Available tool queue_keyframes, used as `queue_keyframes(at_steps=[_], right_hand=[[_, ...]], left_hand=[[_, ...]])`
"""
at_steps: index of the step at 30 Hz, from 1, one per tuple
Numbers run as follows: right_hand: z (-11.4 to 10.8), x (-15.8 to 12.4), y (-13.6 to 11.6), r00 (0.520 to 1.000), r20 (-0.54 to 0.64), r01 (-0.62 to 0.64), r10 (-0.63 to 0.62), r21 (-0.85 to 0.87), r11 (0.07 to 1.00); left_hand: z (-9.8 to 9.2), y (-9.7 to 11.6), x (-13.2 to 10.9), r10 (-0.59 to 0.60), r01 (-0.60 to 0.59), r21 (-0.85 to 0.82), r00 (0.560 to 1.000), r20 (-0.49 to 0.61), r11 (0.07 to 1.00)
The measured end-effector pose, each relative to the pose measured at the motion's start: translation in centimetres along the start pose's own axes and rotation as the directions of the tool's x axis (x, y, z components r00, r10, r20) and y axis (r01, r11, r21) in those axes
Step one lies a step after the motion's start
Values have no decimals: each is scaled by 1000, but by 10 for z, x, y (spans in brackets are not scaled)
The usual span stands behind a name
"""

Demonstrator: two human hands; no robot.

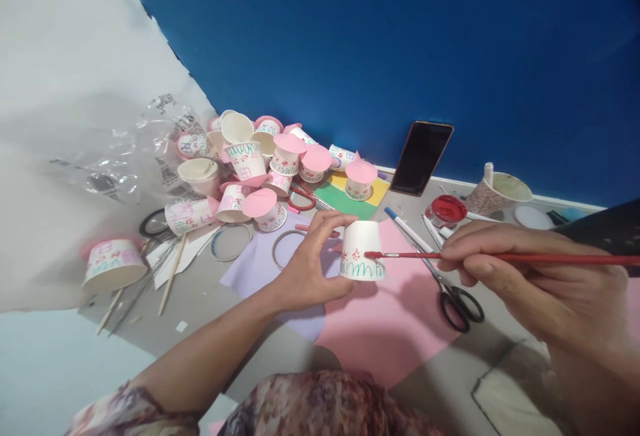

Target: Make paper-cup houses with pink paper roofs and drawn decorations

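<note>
My left hand grips a white paper cup upside down, thumb below and fingers on its far side. Green wavy strokes run along the cup's rim, with small red dabs above them. Between the fingers of my right hand is a paintbrush with a thin red handle. Its red-coated bristles touch the cup's side, just right of the red dabs. Behind my right hand stands a small open jar of red paint. Pink paper and lilac paper lie beneath the cup.
Several decorated cups with pink paper tops cluster at the back left. A phone leans on the blue wall. Black-handled scissors lie on the pink paper's right edge. A patterned cup, markers and wooden sticks are around.
</note>
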State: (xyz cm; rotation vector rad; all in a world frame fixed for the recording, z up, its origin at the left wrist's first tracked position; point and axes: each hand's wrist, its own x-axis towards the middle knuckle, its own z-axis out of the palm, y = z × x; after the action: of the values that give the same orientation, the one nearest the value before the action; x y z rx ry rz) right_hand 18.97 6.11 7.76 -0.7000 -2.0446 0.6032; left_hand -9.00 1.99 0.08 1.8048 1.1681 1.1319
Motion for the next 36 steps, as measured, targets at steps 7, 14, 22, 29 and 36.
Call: queue_keyframes(at_steps=[7, 14, 22, 29, 36], right_hand=[[-1, -1, 0, 999, -44, 25, -26, -21, 999], [-1, 0, -1, 1000, -3, 8, -8, -10, 1000], [-2, 2, -1, 998, 41, 47, -46, -18, 999], [-2, 0, 1, 999, 36, 28, -27, -7, 1000], [-4, -1, 1, 1000, 2, 4, -4, -2, 1000]], left_hand=[[-4, 1, 0, -10, 11, -15, 1000, 23, 1000], [-1, -2, 0, 3, -2, -31, 1000, 25, 1000], [0, -5, 0, 21, -21, 3, 999, 35, 1000], [0, -5, -1, 30, -32, 25, 998, 54, 999], [2, -8, -1, 24, -23, -3, 998, 55, 1000]])
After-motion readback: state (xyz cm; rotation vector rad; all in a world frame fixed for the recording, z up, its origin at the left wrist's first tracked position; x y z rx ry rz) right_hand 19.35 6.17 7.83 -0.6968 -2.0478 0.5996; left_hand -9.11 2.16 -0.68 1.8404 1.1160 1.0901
